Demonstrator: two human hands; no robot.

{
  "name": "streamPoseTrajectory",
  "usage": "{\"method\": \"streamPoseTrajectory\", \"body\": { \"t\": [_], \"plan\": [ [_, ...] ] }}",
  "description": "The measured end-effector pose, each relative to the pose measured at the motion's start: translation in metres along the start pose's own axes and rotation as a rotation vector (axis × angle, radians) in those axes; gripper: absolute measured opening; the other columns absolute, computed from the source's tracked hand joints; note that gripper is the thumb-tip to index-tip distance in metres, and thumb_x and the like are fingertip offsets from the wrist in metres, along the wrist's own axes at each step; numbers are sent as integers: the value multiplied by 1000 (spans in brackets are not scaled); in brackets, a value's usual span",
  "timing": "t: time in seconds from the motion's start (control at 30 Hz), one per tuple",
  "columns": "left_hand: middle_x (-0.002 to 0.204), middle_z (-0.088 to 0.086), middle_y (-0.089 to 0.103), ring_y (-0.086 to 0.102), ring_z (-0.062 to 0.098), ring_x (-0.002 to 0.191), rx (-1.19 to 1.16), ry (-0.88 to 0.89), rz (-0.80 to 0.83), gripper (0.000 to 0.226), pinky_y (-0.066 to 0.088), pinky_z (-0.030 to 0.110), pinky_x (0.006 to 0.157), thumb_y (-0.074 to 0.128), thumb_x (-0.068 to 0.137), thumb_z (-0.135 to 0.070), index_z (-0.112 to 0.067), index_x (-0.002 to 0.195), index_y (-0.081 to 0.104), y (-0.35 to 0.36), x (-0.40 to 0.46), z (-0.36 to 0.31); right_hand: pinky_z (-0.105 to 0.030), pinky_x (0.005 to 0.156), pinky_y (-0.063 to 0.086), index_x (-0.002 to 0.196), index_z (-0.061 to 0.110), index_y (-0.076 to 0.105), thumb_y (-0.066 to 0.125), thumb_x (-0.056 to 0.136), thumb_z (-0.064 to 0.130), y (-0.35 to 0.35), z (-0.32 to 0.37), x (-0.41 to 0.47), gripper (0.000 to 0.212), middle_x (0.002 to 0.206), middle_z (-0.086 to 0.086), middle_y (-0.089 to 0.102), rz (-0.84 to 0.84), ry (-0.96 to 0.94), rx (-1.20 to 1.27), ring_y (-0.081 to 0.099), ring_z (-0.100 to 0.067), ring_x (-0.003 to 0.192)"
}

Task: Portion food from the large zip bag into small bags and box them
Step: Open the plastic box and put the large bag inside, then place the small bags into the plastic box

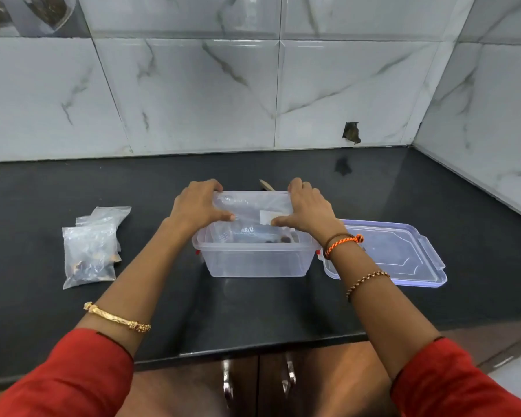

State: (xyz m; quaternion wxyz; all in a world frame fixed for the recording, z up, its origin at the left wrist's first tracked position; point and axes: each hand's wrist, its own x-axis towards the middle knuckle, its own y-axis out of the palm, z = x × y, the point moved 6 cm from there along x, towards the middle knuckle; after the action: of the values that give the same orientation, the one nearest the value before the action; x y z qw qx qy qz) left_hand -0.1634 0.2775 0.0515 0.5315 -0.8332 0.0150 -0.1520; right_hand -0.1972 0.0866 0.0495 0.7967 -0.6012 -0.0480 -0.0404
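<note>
A clear plastic box stands open on the black counter in front of me. Over its mouth I hold a clear zip bag stretched flat between both hands. My left hand grips the bag's left edge and my right hand grips its right edge, thumbs on top. A white label shows on the bag near my right thumb. Inside the box lie more clear bags with a few dark food pieces at the right. Two small filled bags lie on the counter to the left.
The box's clear lid lies flat on the counter right of the box, partly under my right wrist. A small brownish object lies behind the box. The marble-tiled wall closes the back and right. Cabinet handles sit below the counter edge.
</note>
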Motion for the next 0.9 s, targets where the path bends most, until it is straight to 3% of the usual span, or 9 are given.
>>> {"method": "streamPoseTrajectory", "body": {
  "t": [0.17, 0.27, 0.37, 0.5, 0.6, 0.7, 0.77, 0.9],
  "plan": [
    [139, 8, 47, 46, 26, 126, -195, -31, 63, 89, 36, 39, 106, 83, 62, -34, -10, 137, 40, -2, -10, 4, -37, 102, 37, 135, 8, 30, 82, 66, 34, -1, -2, 1, 91, 137, -14, 36, 76, 6, 169, 40, -30, 123],
    [143, 7, 43, 43, 25, 129, -341, -69, 44, 92, 36, 36, 106, 83, 61, -31, -12, 139, 37, -9, -20, 10, -37, 108, 32, 140, 11, 29, 82, 66, 31, -10, 6, -2, 93, 144, -13, 30, 39, -11, 236, 34, -29, 130],
    [138, 4, 48, 49, 20, 120, -482, -149, -77, 79, 41, 31, 96, 81, 66, -30, -13, 134, 44, -27, -30, 27, -29, 105, 31, 135, 13, 39, 82, 67, 26, -27, 32, -6, 82, 139, -11, 36, -129, -100, 297, 37, -25, 127],
    [124, 2, 58, 54, 16, 106, -580, -286, -307, 54, 42, 26, 86, 75, 75, -29, -12, 122, 56, -56, -53, 73, -21, 98, 34, 120, 12, 57, 71, 78, 17, -38, 100, -13, 45, 127, -7, 51, -284, -245, 568, 47, -18, 118],
    [119, 4, 61, 55, 18, 106, -546, -388, -450, 37, 41, 24, 85, 68, 82, -22, -10, 116, 60, -75, -79, 124, -22, 93, 43, 115, 10, 61, 61, 84, 7, -10, 172, -10, 31, 121, -5, 59, -108, -295, 859, 55, -15, 104],
    [118, 5, 62, 56, 17, 101, -518, -491, -547, 29, 42, 23, 85, 61, 86, -16, -9, 115, 60, -83, -96, 162, -18, 86, 43, 117, 6, 60, 55, 87, 2, 33, 212, -7, 31, 117, -5, 62, 69, -185, 1072, 54, -9, 97],
    [118, 8, 62, 56, 17, 99, -512, -558, -572, 30, 42, 23, 85, 57, 88, -13, -8, 117, 59, -87, -104, 189, -18, 87, 40, 120, 5, 59, 53, 86, 2, 69, 234, -1, 34, 121, -8, 61, 142, -102, 1065, 56, -14, 106],
    [119, 9, 61, 57, 22, 111, -542, -629, -450, 31, 42, 26, 96, 52, 91, -14, -6, 120, 58, -76, -102, 232, -22, 93, 40, 124, 5, 55, 57, 87, 10, 118, 252, 8, 38, 124, -7, 58, 184, 11, 985, 53, -20, 117]
  ]
}}
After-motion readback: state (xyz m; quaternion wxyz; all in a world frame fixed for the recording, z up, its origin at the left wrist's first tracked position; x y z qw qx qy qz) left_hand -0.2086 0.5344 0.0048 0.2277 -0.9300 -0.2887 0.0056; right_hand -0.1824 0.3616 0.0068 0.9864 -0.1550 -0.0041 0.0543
